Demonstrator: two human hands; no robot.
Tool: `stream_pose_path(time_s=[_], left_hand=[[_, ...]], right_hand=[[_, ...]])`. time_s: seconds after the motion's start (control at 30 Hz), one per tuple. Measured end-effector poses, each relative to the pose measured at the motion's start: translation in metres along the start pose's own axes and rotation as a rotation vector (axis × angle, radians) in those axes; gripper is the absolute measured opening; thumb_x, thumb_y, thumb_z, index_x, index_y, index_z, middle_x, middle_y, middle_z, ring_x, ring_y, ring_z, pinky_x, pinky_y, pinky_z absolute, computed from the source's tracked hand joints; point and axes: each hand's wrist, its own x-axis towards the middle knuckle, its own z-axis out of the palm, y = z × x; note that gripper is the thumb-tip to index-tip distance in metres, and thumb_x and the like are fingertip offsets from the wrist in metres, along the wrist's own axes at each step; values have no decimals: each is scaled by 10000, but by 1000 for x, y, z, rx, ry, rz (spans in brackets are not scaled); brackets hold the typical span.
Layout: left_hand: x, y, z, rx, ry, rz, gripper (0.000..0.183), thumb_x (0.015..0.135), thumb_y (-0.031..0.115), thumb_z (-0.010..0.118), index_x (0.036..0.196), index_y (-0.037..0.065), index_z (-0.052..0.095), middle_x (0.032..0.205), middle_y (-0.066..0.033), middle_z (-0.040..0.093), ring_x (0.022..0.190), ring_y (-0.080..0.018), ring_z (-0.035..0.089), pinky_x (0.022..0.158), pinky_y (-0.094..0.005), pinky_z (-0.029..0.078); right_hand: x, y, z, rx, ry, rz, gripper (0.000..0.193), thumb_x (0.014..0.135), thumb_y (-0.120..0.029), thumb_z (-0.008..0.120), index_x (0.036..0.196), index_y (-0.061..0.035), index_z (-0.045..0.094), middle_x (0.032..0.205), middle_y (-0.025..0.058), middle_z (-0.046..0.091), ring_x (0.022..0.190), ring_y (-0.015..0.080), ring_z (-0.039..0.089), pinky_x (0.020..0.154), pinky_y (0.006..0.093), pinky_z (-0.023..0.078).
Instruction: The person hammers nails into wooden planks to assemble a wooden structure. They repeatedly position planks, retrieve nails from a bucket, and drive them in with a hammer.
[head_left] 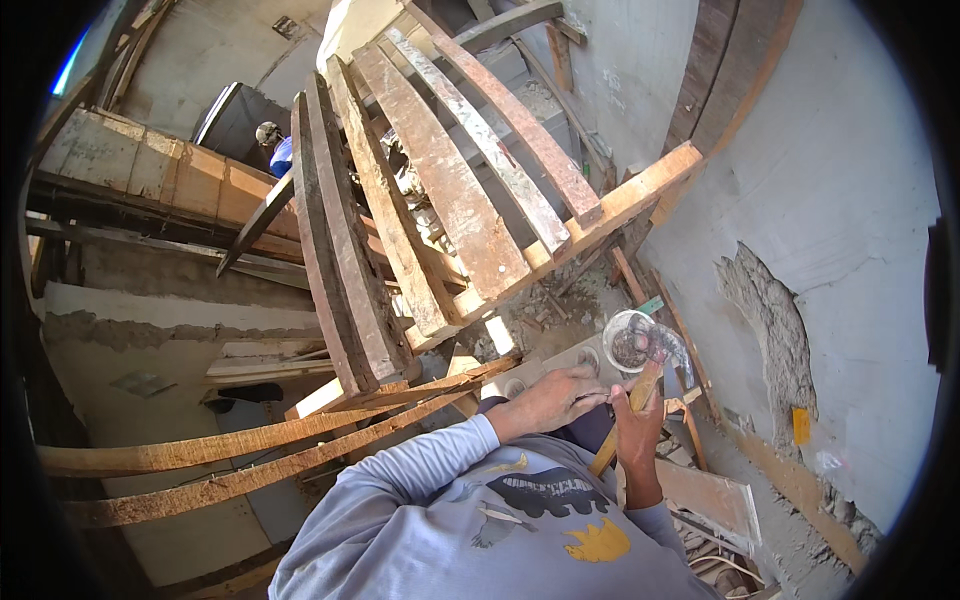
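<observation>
My right hand is wrapped round the wooden handle of a claw hammer. Its dark metal head tops the handle, and the handle's lower end slants down against my shirt. Close beside it, on the left, my left hand has its fingers drawn together at the right thumb. Whatever lies between those fingertips is too small or hidden to name. Just beyond the hammer head, and partly covered by it, shows a round white container with grey contents.
Wooden planks rest across a crossbeam ahead. Two narrow beams stretch leftward. On the right rises a grey wall with a broken patch. Rubble lies below. Another person is far off at the left.
</observation>
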Motion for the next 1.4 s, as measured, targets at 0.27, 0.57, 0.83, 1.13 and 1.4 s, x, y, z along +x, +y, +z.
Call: stream_pose_path(time_s=[0.27,0.57,0.83,1.13,1.4], left_hand=[[-62,84,-103,-119,391,-164,168,1013,207,684,1084,67,744,1096,-121,772,1007,-231,745,853,-373,586],[-114,-2,-256,-2,1138,-259,232,1014,199,697,1125,5,761,1121,-112,730,958,-153,684,877,-311,543],[-116,-119,-359,-161,1349,-256,287,1019,262,677,1117,2,746,991,-100,759,910,-165,692,838,-311,530],[-103,-214,-442,197,1421,-451,270,997,266,648,1090,20,711,1046,-230,728,1022,-415,681,916,-483,517],[-94,-223,-445,231,1455,-469,238,985,255,655,1084,45,706,1069,-211,717,1078,-419,646,939,-505,497]], right_hand=[[4,-90,19,329,-304,-148,286,1074,-236,592,1178,-6,456,833,106,612,641,170,639,582,329,603],[34,-94,73,-239,-534,-290,448,1055,-238,574,1386,2,391,795,27,534,601,95,503,537,279,447],[39,-205,222,-59,-731,-317,406,1092,-165,481,1423,46,378,803,52,564,729,116,568,749,328,537],[82,-170,347,-192,-772,-345,383,1076,-148,473,1411,33,432,1098,114,728,795,86,541,785,263,491],[83,-156,353,-236,-676,-383,376,1083,-196,496,1377,32,441,1045,117,697,765,94,534,758,267,479]])
